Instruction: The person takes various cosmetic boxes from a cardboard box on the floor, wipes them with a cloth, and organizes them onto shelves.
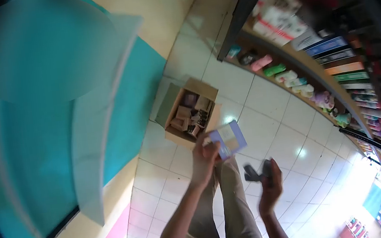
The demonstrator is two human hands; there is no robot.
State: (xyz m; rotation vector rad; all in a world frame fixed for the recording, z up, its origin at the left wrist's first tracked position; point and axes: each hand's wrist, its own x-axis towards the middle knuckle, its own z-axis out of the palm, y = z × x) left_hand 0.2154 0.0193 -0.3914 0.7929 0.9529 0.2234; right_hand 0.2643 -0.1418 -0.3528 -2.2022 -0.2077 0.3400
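My left hand (207,153) is closed on the lower left edge of a flat purple and cream box (230,139), held above the floor. To its right, my right hand (271,186) grips a dark grey object (254,173) whose exact kind I cannot make out. An open cardboard box (180,138) stands on the floor just beyond my left hand, with several small brown packages (183,113) inside. The two hands are apart from each other.
White floor tiles (267,129) run below me. Curving along the right are shelves (291,51) with bottles, boxes and packets. A teal wall (128,112) stands at the left. My legs (238,212) show at the bottom.
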